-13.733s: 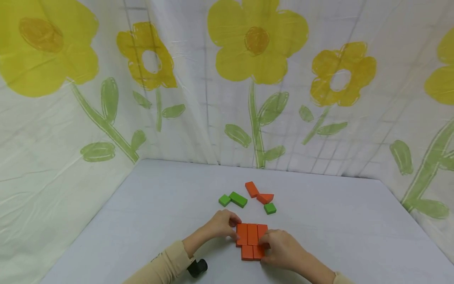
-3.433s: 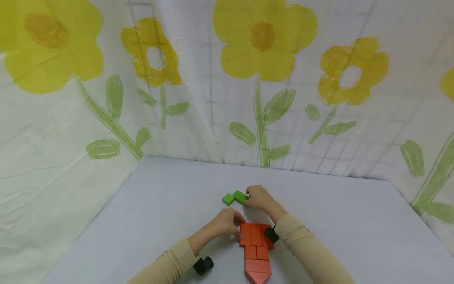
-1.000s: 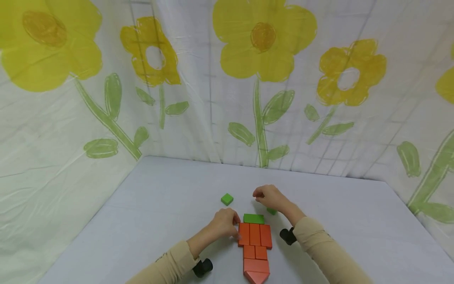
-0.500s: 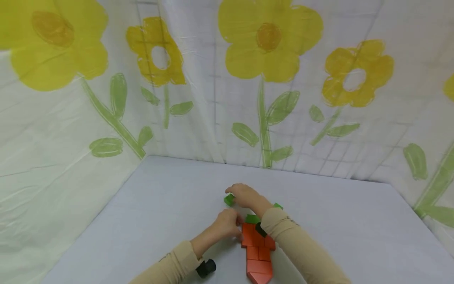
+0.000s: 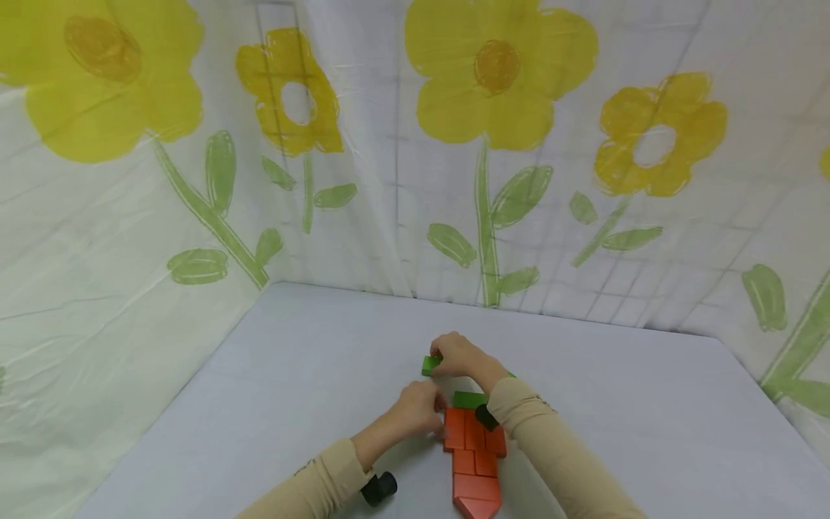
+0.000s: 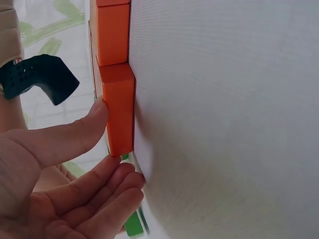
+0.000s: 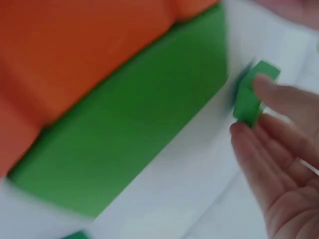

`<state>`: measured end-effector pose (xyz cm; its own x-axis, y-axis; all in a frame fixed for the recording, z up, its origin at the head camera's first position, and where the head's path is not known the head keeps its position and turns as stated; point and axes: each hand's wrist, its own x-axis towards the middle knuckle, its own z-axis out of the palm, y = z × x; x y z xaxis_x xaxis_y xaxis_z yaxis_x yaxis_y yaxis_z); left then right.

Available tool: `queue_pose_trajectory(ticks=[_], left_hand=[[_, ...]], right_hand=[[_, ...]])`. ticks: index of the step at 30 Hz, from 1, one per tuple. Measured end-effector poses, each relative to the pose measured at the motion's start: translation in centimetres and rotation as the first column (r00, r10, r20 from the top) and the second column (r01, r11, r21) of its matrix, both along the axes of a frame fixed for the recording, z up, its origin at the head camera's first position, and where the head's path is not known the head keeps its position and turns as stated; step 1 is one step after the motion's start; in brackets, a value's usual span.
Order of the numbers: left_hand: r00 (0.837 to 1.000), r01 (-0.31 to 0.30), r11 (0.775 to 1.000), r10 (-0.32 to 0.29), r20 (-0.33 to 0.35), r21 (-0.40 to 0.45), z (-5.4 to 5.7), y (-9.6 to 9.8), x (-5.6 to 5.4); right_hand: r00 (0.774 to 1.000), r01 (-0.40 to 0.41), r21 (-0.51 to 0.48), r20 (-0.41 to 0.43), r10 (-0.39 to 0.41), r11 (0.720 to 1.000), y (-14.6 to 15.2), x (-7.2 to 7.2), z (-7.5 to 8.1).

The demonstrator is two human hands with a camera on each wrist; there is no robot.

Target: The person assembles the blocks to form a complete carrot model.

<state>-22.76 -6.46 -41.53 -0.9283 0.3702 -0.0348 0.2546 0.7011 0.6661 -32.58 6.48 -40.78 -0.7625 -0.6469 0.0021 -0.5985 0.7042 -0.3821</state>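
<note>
Orange blocks [image 5: 454, 431] lie flat against one another, with a triangular block [image 5: 478, 507] at the near end and a long green block [image 5: 468, 400] along the far end. On the left, my left hand [image 5: 415, 409] touches the outer orange block [image 6: 119, 112] with thumb and index fingertip; its other fingers are relaxed. Beyond the group, my right hand [image 5: 459, 357] pinches a small green block [image 7: 246, 102] between thumb and fingers. Another small green block [image 5: 511, 375] lies mostly hidden behind the right forearm.
The blocks are on a white table [image 5: 311, 346]. Behind it hangs a white curtain [image 5: 369, 238] with yellow flowers. A dark wrist camera [image 5: 378, 489] sits at the left cuff, and another wrist camera [image 5: 486, 417] at the right hides part of the orange blocks.
The long green block now lies against the orange ones. My right hand has moved left from beside the other small green block and taken hold of the left one. My left hand stays put.
</note>
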Motion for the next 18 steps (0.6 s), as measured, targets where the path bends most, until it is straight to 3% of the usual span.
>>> queue_pose_trajectory(ticks=[5, 18], left_hand=[[1.0, -0.007, 1.0, 0.007, 0.011, 0.003, 0.0, -0.1, 0.0], [1.0, -0.001, 1.0, 0.001, 0.013, 0.021, -0.2, -0.1, 0.1]], right_hand=[[0.996, -0.094, 0.002, -0.011, 0.094, 0.996, 2.4, -0.4, -0.1], [0.976, -0.162, -0.042, 0.137, 0.166, 0.986, 5.0, 0.1, -0.2]])
